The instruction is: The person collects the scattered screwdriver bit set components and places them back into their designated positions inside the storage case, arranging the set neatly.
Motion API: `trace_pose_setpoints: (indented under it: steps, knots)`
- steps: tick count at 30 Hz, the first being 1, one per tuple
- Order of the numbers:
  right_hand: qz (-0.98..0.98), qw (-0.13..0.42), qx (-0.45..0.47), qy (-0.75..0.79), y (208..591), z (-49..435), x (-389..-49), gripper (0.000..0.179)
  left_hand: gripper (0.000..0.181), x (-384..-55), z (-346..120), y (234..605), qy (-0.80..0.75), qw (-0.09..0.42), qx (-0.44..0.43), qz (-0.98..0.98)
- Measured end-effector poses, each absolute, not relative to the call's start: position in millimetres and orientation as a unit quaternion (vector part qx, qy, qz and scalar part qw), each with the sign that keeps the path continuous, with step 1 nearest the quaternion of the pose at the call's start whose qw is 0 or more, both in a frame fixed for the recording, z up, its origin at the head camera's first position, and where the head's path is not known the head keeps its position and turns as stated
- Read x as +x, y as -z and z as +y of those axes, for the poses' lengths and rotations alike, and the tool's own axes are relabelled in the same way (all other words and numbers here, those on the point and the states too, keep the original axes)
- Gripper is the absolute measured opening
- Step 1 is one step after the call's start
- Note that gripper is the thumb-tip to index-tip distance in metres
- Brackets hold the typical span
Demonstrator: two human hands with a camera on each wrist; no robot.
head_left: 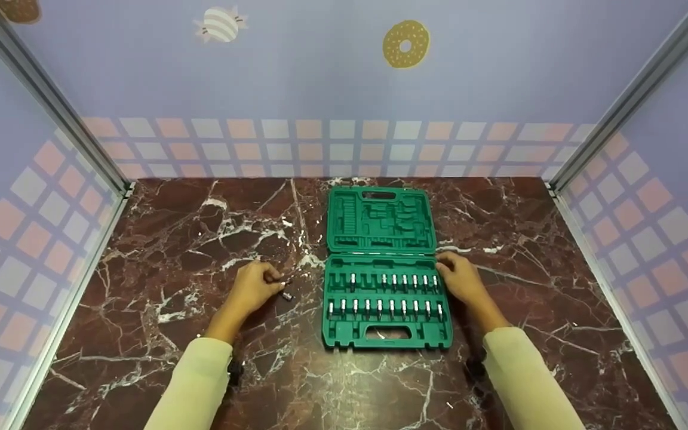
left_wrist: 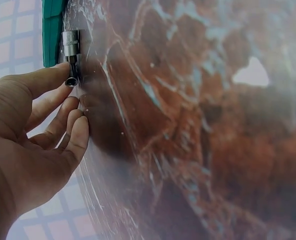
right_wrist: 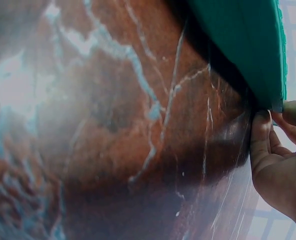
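Note:
A green tool case [head_left: 387,327] lies unfolded on the table, with two rows of silver bit sockets [head_left: 404,306] in its near half. The upper row has vacant slots at its left. Left of the case, my left hand [head_left: 255,285] pinches a small bit socket [left_wrist: 71,81] between thumb and fingertips, low over the table; the fingers partly hide it. Another bit socket [head_left: 287,295], with a chrome body and dark tip, lies right by the fingertips. At the case's right side near the hinge, my right hand [head_left: 458,276] grips the edge between thumb and fingers.
The moulded lid [head_left: 380,242] of the case leans back toward the rear wall [head_left: 320,89]. Patterned walls and grey metal posts [head_left: 624,89] bound the dark red marbled table [head_left: 200,239] at the back and sides.

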State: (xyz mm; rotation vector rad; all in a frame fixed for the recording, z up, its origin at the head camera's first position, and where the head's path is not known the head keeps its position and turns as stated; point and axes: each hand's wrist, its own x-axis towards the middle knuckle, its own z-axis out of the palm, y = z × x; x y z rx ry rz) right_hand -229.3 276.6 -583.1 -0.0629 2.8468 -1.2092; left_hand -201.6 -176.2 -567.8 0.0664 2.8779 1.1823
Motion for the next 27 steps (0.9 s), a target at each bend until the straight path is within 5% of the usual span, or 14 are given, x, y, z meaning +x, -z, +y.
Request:
trace_pose_setpoints:
  steps: [27]
  knots:
    - [0.917, 0.031, -0.014, 0.396, 582.6, 276.3, -229.5, 0.026, 0.014, -202.1, -178.5, 566.5, -0.411, -0.003, 0.007, 0.911]
